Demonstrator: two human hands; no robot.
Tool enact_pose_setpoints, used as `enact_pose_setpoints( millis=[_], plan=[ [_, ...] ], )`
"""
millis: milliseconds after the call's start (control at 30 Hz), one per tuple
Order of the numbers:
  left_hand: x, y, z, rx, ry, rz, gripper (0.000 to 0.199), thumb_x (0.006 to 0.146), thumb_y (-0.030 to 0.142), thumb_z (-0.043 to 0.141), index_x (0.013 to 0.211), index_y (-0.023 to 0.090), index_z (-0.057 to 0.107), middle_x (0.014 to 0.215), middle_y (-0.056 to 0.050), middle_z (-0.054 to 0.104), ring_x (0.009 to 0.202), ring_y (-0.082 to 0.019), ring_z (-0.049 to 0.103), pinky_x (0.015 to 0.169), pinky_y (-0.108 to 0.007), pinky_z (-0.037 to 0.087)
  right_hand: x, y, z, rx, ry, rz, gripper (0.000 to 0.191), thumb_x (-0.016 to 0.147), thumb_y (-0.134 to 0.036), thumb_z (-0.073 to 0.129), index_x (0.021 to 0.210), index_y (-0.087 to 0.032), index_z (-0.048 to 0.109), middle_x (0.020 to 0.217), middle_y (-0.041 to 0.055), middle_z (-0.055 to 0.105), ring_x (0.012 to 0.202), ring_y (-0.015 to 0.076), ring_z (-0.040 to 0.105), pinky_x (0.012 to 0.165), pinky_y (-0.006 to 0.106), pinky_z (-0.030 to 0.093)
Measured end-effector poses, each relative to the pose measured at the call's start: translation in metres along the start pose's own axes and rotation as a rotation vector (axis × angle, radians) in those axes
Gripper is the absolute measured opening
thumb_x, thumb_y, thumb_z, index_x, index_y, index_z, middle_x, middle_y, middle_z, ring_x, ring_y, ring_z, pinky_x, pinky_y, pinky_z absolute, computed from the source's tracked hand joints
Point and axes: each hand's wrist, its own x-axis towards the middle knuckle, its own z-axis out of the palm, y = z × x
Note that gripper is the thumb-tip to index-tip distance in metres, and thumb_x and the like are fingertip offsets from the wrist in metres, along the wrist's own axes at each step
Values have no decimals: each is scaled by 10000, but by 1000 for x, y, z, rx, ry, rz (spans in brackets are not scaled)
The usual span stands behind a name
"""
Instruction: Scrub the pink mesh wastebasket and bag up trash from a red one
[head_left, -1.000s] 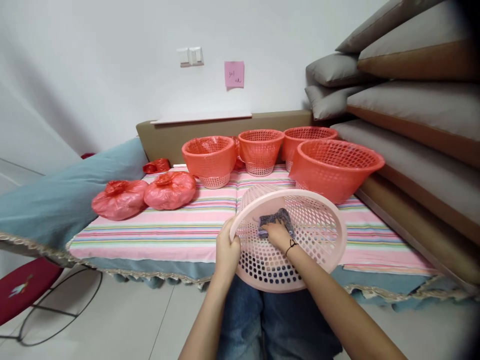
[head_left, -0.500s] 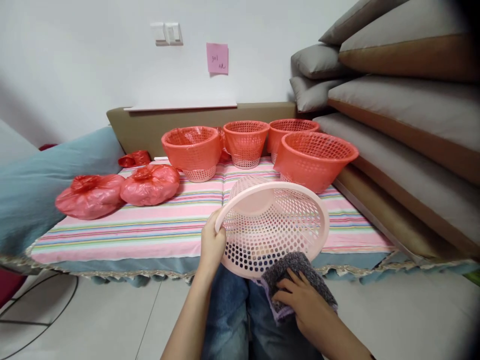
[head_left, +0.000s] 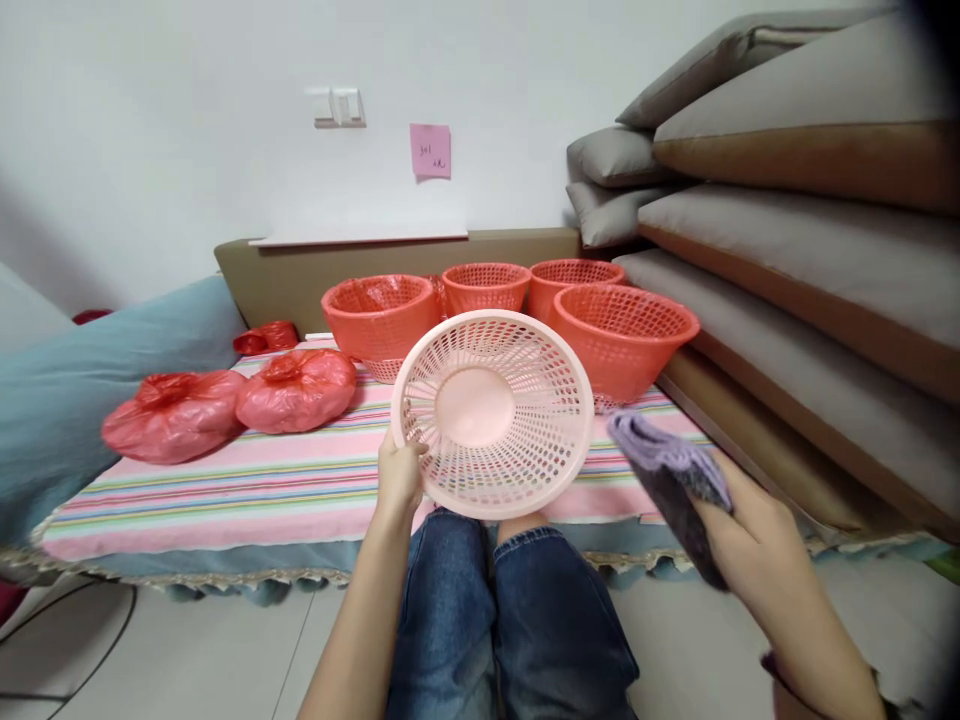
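A pale pink plastic basket (head_left: pixel 476 408) with a pierced wall is tipped so its inside faces me. My left hand (head_left: pixel 400 475) is closed on its rim at the left, thumb over the edge. The basket hangs above my knees at the sofa's front edge. To the right of it, my right hand (head_left: pixel 750 525) grips a folded cloth (head_left: pixel 667 480), dark grey on one side and purple on the other. The cloth is apart from the basket. Part of its outline is smeared by motion.
Several pink baskets lined with red plastic bags, such as the right one (head_left: pixel 619 345), stand on the striped sofa cover (head_left: pixel 247 490). Two tied red bags (head_left: pixel 296 392) lie at left. Stacked grey cushions (head_left: pixel 810 240) rise at right. A pink note (head_left: pixel 430 152) is on the wall.
The basket has been turned and raised, so its bottom now faces me. My right hand has drawn the cloth off the rim, up and to the right. The view has tilted up slightly.
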Motion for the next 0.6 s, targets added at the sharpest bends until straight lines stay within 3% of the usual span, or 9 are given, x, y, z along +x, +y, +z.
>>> enact_pose_setpoints(
  millis=[67,100,167,233,333,433,533,600],
  plan=[
    [-3,3,4,-23,6,-24,804,538,49,544,1299,305,587,1348,-45,589,875,-139,641,635,-219,533,30,-11,14,-51,155,-103,504,858,-190,409,1336,-221,567,1352,100,619,1289,291,543,1100,496,411],
    [-4,4,5,-30,10,-29,771,562,63,565,1296,299,590,1324,-46,598,865,-140,642,648,-236,542,44,-15,26,-76,158,-194,535,825,-137,397,1327,-196,574,1413,113,571,1359,302,471,1139,538,351],
    [-6,3,8,-40,25,-24,697,612,104,601,1286,283,593,1273,-49,612,867,-145,648,688,-263,556,64,-19,52,-176,-10,-276,554,772,-72,398,1254,-224,626,1471,76,524,1452,357,314,1135,685,246],
    [-5,-1,10,-45,32,5,631,659,146,615,1276,274,587,1241,-50,618,902,-147,656,740,-270,556,68,-17,76,-227,-111,-262,512,765,-61,425,1197,-209,656,1467,80,529,1465,411,248,1078,743,277],
    [-2,-7,13,-52,69,54,554,695,178,613,1243,259,593,1219,-51,628,1011,-151,647,833,-268,537,48,-9,101,-271,-176,-271,484,767,-28,416,1132,-200,685,1390,67,596,1475,417,187,1084,715,297],
    [-4,-11,19,-102,105,69,528,696,162,599,1217,249,607,1195,-49,651,1084,-167,631,896,-293,522,14,-6,116,-243,-186,-278,537,748,12,372,1157,-169,669,1358,85,605,1479,361,194,1135,629,309],
    [-9,-17,29,-142,118,97,482,717,162,590,1189,253,620,1175,-48,671,1103,-183,637,933,-326,518,-12,-19,131,-190,-118,-199,527,733,18,343,1127,-135,658,1319,129,607,1385,322,383,1179,620,240],
    [-14,-24,35,-150,188,128,457,733,162,581,1180,257,610,1190,-50,663,1127,-186,633,960,-335,509,-19,-34,142,-113,-78,-120,512,731,5,338,1109,-137,652,1312,140,598,1303,302,473,1182,601,247]
  ],
)
